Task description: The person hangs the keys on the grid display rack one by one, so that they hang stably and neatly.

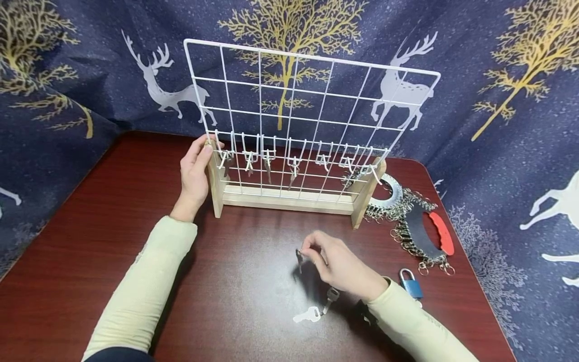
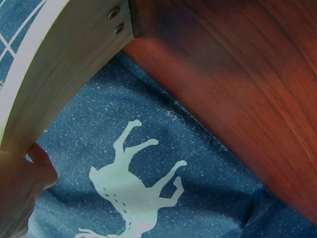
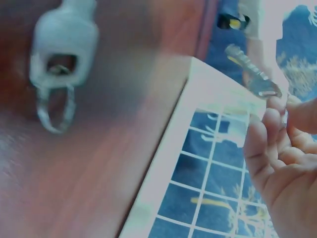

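A key [image 1: 299, 260] is pinched by the right hand [image 1: 332, 261] above the table [image 1: 113, 251], before the rack [image 1: 289, 202] whose wooden post [image 1: 215, 188] is gripped by the left hand [image 1: 194, 173], and it could be dropped if that slight hold were loosened, or the rack tipped if the post were pulled.

Room is left on the table [image 1: 104, 211] at far left and at centre between left sleeve [image 1: 142, 281] and right hand [image 1: 336, 261]; upper centre is barred by the rack [image 1: 289, 202]; the right is crowded by ringed plates [image 1: 419, 231] and a padlock [image 1: 411, 288]; lower centre is obstructed by loose keys [image 1: 310, 314].
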Demonstrator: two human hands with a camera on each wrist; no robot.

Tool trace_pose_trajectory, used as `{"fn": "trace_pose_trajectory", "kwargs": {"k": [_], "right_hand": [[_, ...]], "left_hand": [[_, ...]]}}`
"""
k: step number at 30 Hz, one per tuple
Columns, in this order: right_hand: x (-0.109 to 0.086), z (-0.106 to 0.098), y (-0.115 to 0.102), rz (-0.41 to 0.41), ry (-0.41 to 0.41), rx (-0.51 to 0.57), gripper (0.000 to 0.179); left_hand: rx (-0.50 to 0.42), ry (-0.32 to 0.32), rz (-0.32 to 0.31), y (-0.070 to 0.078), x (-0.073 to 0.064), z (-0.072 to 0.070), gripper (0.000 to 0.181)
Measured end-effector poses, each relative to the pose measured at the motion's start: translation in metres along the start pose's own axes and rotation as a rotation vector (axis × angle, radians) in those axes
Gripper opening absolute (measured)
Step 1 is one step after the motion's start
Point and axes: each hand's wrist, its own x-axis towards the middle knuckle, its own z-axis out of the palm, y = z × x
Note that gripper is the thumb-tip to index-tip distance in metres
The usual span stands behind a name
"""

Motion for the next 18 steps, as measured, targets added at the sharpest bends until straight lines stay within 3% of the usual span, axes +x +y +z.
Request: {"fn": "trace_pose_trajectory", "kwargs": {"k": [6,12,18], "right_hand": [[0.010,-0.014,-0.001,0.081,0.134,0.031,0.006],[0.031,-0.023,-0.014,0.093,0.430,0.166,0.009],[0.043,-0.021,0.002,0.119,0.637,0.341,0.006]], "left_hand": [[0.002,0.001,-0.001,0.002,0.000,0.001,0.025],[-0.012,0.004,-0.002,0.001,0.000,0.000,0.025],[0.000,0.005,-0.013,0.000,-0.001,0.000,0.025]]}}
